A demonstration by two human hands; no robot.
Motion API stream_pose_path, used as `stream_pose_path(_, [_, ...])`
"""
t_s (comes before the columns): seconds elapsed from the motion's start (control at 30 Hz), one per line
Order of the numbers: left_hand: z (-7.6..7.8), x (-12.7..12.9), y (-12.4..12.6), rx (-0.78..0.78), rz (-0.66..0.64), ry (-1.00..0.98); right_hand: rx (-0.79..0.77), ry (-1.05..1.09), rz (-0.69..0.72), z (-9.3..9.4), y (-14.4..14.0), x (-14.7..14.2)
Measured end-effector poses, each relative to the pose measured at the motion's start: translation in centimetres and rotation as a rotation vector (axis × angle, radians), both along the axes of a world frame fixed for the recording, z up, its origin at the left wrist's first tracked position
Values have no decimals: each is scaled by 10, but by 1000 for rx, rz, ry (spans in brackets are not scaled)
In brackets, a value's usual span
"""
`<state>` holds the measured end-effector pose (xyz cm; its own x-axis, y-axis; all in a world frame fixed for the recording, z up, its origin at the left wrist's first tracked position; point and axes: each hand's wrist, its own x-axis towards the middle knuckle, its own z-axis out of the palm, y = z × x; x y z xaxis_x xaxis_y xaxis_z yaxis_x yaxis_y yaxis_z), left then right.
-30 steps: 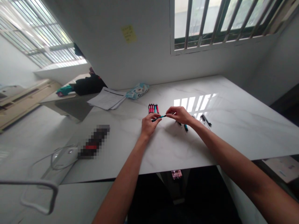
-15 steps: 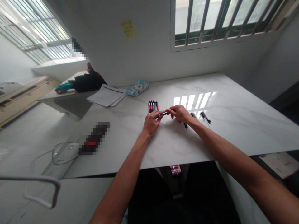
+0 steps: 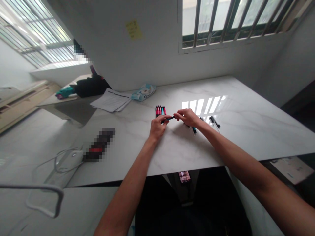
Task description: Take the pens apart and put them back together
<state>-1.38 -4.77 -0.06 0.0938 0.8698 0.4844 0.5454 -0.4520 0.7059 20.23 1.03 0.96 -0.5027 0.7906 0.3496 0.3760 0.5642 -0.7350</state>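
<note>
The fingers [image 3: 164,119] of the left hand [image 3: 157,127] pinch one end of a dark pen [image 3: 168,119], and the fingers of the right hand [image 3: 187,117] pinch the other end, so the pen spans the small gap between the two hands, just above the white marbled bench [image 3: 246,131]. Both hands are closed on it near the middle of the bench.

Just behind the left hand lies a neat row of pens [image 3: 159,111], pink and teal, side by side and pointing toward the far edge. Under and just right of the right hand lie a few loose pens [image 3: 193,129], partly hidden by the wrist, and a little farther right two black pen parts [image 3: 214,121] rest beside the bright window reflection.

Toward the far left corner sit a stack of papers [image 3: 110,101] and a pack of wipes [image 3: 143,92], close together. A yellow sticky note [image 3: 134,29] hangs on the wall above them.
</note>
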Motion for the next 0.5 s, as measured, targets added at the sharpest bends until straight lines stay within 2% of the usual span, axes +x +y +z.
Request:
stream_pose_path(0.07, [-2, 0, 1, 2, 1, -1, -6, -20, -10, 1, -1, 1])
stream_pose_path(0.23, [-2, -2, 1, -1, 24, 5, 3, 104, 26, 0, -1, 1])
stream_pose_path(0.4, [-1, -2, 1, 16, 15, 35, -7, -13, -26, 2, -1, 1])
stream_pose_path(0.5, [0, -3, 1, 11, 14, 39, 8, 16, -13, 4, -1, 3])
